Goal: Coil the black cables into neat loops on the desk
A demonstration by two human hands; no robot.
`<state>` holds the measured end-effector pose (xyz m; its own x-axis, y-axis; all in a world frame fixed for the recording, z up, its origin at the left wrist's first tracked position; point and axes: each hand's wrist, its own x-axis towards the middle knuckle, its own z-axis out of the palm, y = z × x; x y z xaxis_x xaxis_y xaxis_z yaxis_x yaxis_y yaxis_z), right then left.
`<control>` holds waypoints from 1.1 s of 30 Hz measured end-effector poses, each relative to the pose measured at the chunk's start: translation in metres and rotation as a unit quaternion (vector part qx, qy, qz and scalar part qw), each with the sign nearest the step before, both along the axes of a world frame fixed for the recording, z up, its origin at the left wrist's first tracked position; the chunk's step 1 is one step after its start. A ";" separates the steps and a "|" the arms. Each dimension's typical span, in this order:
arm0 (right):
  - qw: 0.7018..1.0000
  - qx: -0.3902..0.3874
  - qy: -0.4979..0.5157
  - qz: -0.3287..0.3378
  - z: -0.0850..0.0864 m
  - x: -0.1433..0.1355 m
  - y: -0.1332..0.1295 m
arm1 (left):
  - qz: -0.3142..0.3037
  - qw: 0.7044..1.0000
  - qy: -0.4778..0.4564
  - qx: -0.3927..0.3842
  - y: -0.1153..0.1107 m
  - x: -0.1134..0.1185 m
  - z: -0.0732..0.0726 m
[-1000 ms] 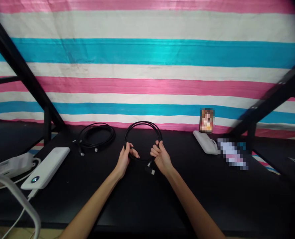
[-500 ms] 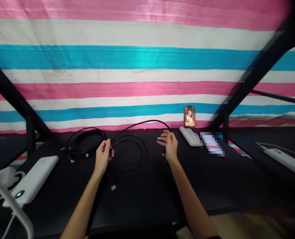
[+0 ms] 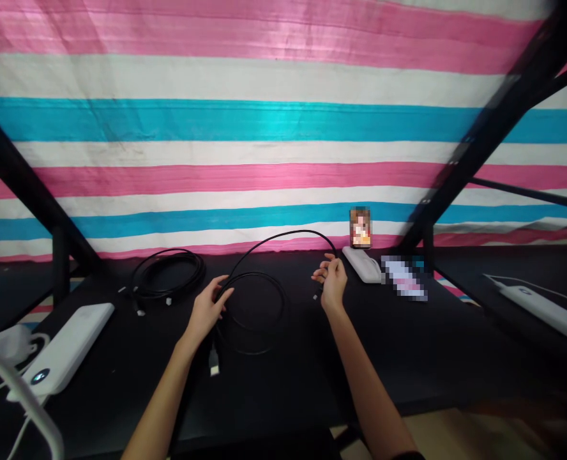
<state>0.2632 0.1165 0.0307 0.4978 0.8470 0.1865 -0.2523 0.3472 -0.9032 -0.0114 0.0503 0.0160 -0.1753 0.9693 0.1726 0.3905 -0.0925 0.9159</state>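
- On the black counter, a loose end plug of the thin black cable lies nearest, just beside the left wrist.
- The left hand rests half-curled with its fingertips touching the cable's loop; whether it pinches the strand I cannot tell.
- The loop lies mostly flat on the counter, partly uncoiled; one strand arcs up and over.
- The right hand pinches that raised strand near its other end.
- Farther left, a second black cable sits fully coiled, untouched.
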 end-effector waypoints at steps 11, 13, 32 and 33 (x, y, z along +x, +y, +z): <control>0.995 0.024 -0.026 -0.096 0.003 0.028 0.003 | 0.000 0.994 -0.089 0.058 -0.004 -0.021 0.023; 0.994 0.022 -0.024 -0.101 0.003 0.029 0.002 | 0.018 0.992 -0.104 0.076 -0.004 -0.021 0.024; 0.983 0.091 -0.008 -0.157 0.021 0.067 -0.004 | 0.286 0.880 -0.260 0.275 -0.006 -0.023 0.027; 0.987 0.094 -0.006 -0.130 0.023 0.065 -0.005 | 0.271 0.886 -0.259 0.273 -0.006 -0.021 0.027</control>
<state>0.3286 0.1118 0.0534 0.6905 0.6409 0.3354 -0.1214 0.5598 -0.8197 -0.0327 0.0442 0.0428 -0.7824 0.5156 0.3493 0.0531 -0.5036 0.8623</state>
